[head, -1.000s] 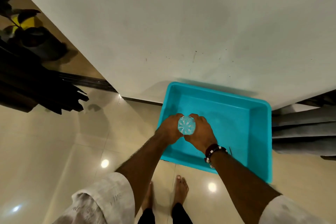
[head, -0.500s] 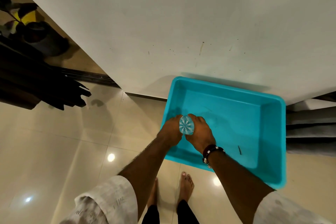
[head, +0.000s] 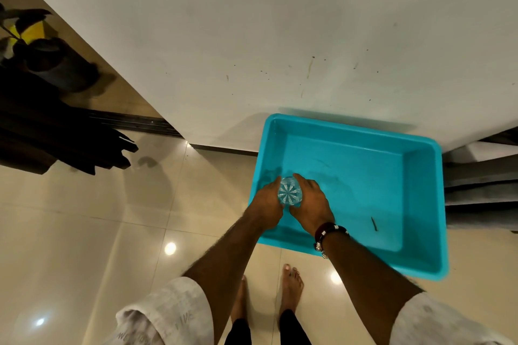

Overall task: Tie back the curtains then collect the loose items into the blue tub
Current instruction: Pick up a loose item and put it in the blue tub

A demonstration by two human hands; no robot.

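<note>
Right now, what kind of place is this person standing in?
Probably a room in a home. The glossy tiled floor, the bare feet, the grey curtain beside the wall, and the potted plant in the corner all suggest indoors at someone's house.

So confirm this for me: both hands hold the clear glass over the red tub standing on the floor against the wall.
One thing is wrong: the tub is blue, not red. The head view shows the left hand and the right hand holding the clear glass between them over that blue tub, which stands on the floor against the wall.
</note>
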